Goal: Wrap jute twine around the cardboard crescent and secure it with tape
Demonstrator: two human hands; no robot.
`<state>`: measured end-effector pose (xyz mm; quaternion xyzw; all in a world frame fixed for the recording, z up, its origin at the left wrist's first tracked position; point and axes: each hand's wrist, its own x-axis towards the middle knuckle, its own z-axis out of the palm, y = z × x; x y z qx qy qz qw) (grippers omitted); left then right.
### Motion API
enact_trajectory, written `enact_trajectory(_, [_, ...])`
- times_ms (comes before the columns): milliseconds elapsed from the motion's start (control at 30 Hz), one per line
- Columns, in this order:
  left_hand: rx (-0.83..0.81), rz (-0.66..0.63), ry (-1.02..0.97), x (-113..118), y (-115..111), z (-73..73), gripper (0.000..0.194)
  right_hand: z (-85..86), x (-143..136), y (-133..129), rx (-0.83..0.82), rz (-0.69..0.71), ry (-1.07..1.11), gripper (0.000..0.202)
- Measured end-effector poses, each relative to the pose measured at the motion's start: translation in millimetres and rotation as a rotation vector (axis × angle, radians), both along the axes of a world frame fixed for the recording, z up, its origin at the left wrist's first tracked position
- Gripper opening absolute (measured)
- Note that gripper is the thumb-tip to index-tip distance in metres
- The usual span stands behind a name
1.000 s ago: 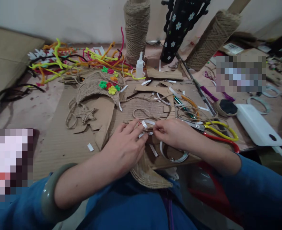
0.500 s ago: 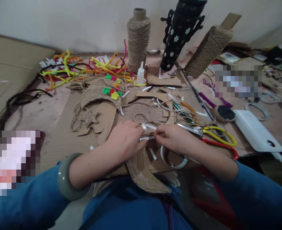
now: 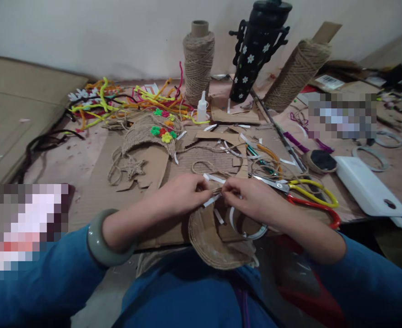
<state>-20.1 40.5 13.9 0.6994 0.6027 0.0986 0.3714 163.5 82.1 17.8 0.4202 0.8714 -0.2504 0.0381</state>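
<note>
A curved, crescent-like cardboard piece, with layered ridges along its outer edge, hangs over the table's front edge towards my lap. My left hand is closed at its upper end, thumb and fingers pinched together. Close beside it, my right hand pinches the same end from the right. A white strip lies across the cardboard between my hands, and part of it is hidden by my fingers. Just below my right hand rests a roll of white tape. Scissors with yellow and red handles lie right of it.
A twine-covered crescent with small flowers and a twine star lie left. Behind stand a twine spool, a glue bottle and a black vase. A white power bank sits at right.
The curved cardboard piece has turned, its lower tip swinging right and up. My left fingers have shifted slightly right and curled closer to my right hand. The camera view has moved a little.
</note>
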Motion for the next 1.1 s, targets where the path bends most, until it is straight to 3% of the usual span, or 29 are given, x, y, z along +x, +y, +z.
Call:
enact_trajectory(200, [-0.185, -0.007, -0.316, -0.2, -1.6, -2.2, 0.019, 4.3, 4.5, -9.3, 0.090, 0.063, -0.058, 0.018])
enact_trajectory(367, [-0.212, 0.039, -0.335, 3.6, -11.5, 7.3, 0.020, 12.6, 13.1, -19.1, 0.104, 0.106, -0.023, 0.023])
enact_trajectory(500, [-0.157, 0.112, -0.308, 6.5, -19.3, 11.2, 0.020, 21.9, 19.5, -29.5, 0.226, 0.215, -0.015, 0.022])
enact_trajectory(667, [-0.101, 0.224, -0.398, 7.6, -32.0, 0.5, 0.021, 27.9, 21.3, -44.4, 0.341, 0.313, -0.018, 0.017])
enact_trajectory(800, [-0.148, 0.359, -0.503, 9.7, -43.3, -9.1, 0.022, 30.3, 23.6, -55.8, 0.386, 0.340, 0.088, 0.014])
enact_trajectory(933, [-0.250, 0.465, -0.645, 15.7, -51.4, -11.8, 0.022, 34.0, 33.0, -60.4, 0.364, 0.323, 0.138, 0.018])
enact_trajectory(1100, [-0.278, 0.547, -0.784, 20.6, -55.0, -10.5, 0.024, 43.4, 51.0, -54.6, 0.154, 0.191, 0.202, 0.023])
